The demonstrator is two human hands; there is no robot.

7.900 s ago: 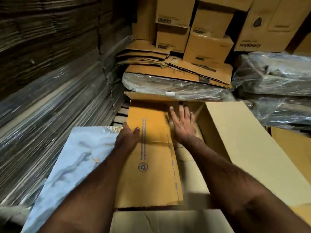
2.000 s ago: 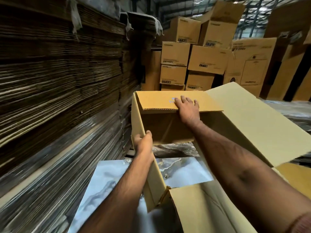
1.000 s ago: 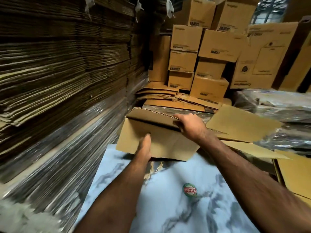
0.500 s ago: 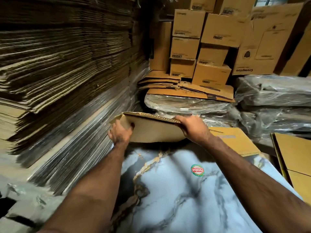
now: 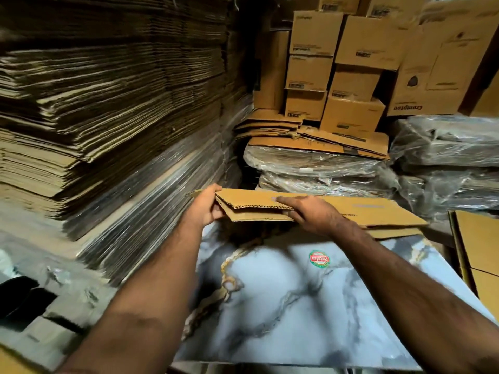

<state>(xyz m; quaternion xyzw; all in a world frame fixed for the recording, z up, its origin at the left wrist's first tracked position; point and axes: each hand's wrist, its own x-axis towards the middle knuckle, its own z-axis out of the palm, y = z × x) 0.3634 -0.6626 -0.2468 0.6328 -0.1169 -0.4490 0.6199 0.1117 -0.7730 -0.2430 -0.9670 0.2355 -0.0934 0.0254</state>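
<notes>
A brown cardboard box [image 5: 378, 211], folded flat, lies level just beyond the far edge of a marble-patterned slab [image 5: 297, 306]. My left hand [image 5: 205, 209] grips its near left corner, fingers curled round the edge. My right hand [image 5: 310, 214] lies on top of the near flaps with fingers stretched flat toward the left, pressing them down. A round red and green sticker [image 5: 319, 259] sits on the slab close to my right wrist.
A tall stack of flat cardboard sheets [image 5: 108, 117] fills the left side. Plastic-wrapped bundles [image 5: 324, 171] lie behind the box, more of them [image 5: 445, 163] at right. Stacked cartons [image 5: 351, 76] rise at the back. Flat yellow cardboard [image 5: 480, 252] lies at right.
The open box has been collapsed flat and lowered beyond the slab. My right hand has gone from gripping the box edge to lying flat on top; my left hand has shifted to the left corner.
</notes>
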